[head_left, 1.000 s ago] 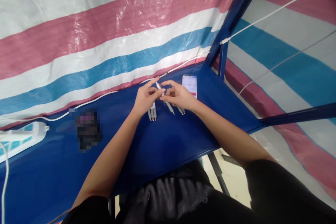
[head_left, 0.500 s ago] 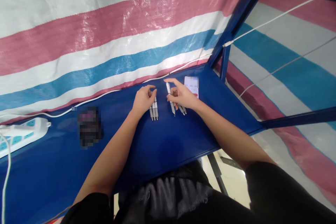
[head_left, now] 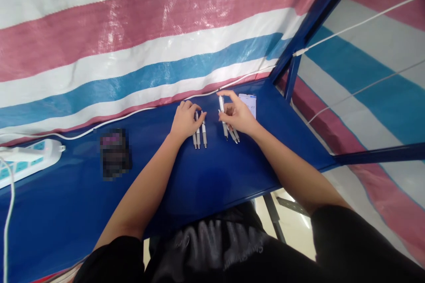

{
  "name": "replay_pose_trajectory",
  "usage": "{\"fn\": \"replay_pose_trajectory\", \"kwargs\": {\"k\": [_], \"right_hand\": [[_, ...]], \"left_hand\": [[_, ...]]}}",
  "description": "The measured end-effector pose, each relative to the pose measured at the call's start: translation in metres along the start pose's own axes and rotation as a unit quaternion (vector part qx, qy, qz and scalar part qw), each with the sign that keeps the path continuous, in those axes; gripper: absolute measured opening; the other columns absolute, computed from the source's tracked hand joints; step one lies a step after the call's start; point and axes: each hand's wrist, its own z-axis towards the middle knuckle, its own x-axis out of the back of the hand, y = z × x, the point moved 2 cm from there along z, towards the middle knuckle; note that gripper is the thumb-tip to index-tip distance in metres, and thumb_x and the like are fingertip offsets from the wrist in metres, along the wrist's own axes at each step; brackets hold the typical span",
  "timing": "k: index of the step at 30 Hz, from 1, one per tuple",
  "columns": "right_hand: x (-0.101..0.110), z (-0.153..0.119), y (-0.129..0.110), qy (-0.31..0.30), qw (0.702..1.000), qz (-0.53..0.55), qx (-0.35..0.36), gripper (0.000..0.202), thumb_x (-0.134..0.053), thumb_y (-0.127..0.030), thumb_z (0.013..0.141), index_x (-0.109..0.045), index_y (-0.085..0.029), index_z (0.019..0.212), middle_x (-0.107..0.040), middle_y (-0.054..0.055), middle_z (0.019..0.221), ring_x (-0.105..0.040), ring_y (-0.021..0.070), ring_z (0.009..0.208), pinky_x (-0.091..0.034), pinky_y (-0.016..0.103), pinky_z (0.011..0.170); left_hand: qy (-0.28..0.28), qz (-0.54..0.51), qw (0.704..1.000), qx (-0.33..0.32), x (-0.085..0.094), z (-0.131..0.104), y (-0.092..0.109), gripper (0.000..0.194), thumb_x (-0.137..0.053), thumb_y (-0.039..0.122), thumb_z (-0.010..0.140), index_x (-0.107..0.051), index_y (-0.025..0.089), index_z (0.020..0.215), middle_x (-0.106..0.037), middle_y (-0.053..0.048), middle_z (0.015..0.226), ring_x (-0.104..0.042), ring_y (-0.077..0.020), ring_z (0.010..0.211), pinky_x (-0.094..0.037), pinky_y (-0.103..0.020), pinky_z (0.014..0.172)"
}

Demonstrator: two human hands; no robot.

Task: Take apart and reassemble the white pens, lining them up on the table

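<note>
Several white pens with grey grips lie on the blue table (head_left: 212, 172). My left hand (head_left: 184, 120) is over the left group; its thumb and index finger close on the upper part of the rightmost pen (head_left: 204, 131), which lies slightly apart from two neighbouring pens (head_left: 197, 135). With thumb and index finger, my right hand (head_left: 241, 117) holds another pen (head_left: 222, 105) lengthwise, tip toward me. Tips of more pens (head_left: 236, 136) show beneath that hand, partly hidden by its fingers. Behind it is a phone (head_left: 251, 102) with a lit screen, partly covered.
A blurred dark object (head_left: 115, 152) lies left of my left forearm. Farther left is a white power strip (head_left: 33, 159) with a cable. A striped plastic sheet (head_left: 149, 40) hangs behind the table, and a blue metal frame (head_left: 294, 75) stands at the right.
The rightmost pen of the left group has separated a little from its neighbours. The pen in my right hand is closer to the pens beneath that hand. The view has shifted slightly.
</note>
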Motion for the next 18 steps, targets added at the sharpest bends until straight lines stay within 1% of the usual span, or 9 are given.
{"fn": "replay_pose_trajectory", "kwargs": {"k": [3,4,7,8,11,15,18], "right_hand": [[-0.002,0.000,0.002,-0.011,1.000,-0.019,0.002,0.066,-0.067,-0.025,0.084,-0.052,-0.026,0.149,-0.059,-0.008,0.072,-0.053,0.0142,0.042,-0.043,0.029,0.040],[-0.002,0.001,0.003,-0.014,1.000,-0.021,0.005,0.069,-0.067,-0.025,0.084,-0.051,-0.025,0.151,-0.059,-0.008,0.072,-0.053,0.0145,0.042,-0.043,0.029,0.041],[-0.003,0.002,0.007,-0.014,1.000,-0.020,0.010,0.079,-0.067,-0.027,0.086,-0.042,-0.026,0.161,-0.059,-0.008,0.074,-0.054,0.0153,0.044,-0.043,0.030,0.043],[-0.003,0.002,0.008,-0.007,1.000,-0.021,0.011,0.078,-0.068,-0.027,0.086,-0.042,-0.027,0.160,-0.057,-0.008,0.073,-0.053,0.0150,0.045,-0.042,0.029,0.043],[-0.004,0.003,0.010,0.021,0.999,-0.026,0.020,0.063,-0.067,-0.028,0.087,-0.052,-0.026,0.148,-0.051,-0.008,0.071,-0.051,0.0141,0.050,-0.041,0.028,0.047],[-0.007,0.002,0.008,0.002,1.000,-0.017,0.017,0.062,-0.066,-0.028,0.089,-0.050,-0.028,0.149,-0.052,-0.008,0.072,-0.050,0.0141,0.050,-0.042,0.029,0.049],[-0.007,0.000,0.004,0.002,1.000,-0.026,0.013,0.057,-0.066,-0.025,0.089,-0.053,-0.028,0.145,-0.050,-0.008,0.071,-0.050,0.0135,0.051,-0.043,0.029,0.050]], "left_hand": [[-0.002,0.011,1.000,-0.005,0.001,0.000,0.001,0.021,-0.073,0.041,0.100,-0.074,0.020,0.102,-0.064,-0.013,0.102,-0.057,-0.0347,0.104,-0.047,-0.053,0.103],[0.000,0.016,1.000,-0.005,0.002,-0.001,0.002,0.021,-0.073,0.041,0.100,-0.075,0.020,0.103,-0.064,-0.013,0.102,-0.057,-0.0346,0.104,-0.047,-0.053,0.103],[0.005,0.018,1.000,-0.002,0.001,-0.001,0.001,0.023,-0.073,0.043,0.100,-0.075,0.020,0.103,-0.064,-0.013,0.103,-0.056,-0.0346,0.105,-0.047,-0.054,0.104],[0.006,0.014,1.000,-0.001,0.001,-0.001,0.000,0.023,-0.074,0.043,0.100,-0.076,0.021,0.103,-0.064,-0.013,0.103,-0.056,-0.0347,0.105,-0.047,-0.054,0.105],[0.006,-0.002,1.000,0.000,0.000,-0.001,-0.002,0.021,-0.073,0.043,0.100,-0.077,0.022,0.103,-0.063,-0.012,0.102,-0.055,-0.0346,0.105,-0.046,-0.054,0.106],[0.009,-0.003,1.000,-0.002,0.000,0.000,-0.001,0.019,-0.072,0.040,0.100,-0.078,0.022,0.102,-0.062,-0.012,0.101,-0.055,-0.0341,0.104,-0.047,-0.055,0.105],[0.019,0.006,1.000,-0.003,0.000,0.000,0.001,0.017,-0.073,0.038,0.099,-0.078,0.022,0.101,-0.063,-0.012,0.100,-0.056,-0.0341,0.104,-0.048,-0.055,0.105]]}}
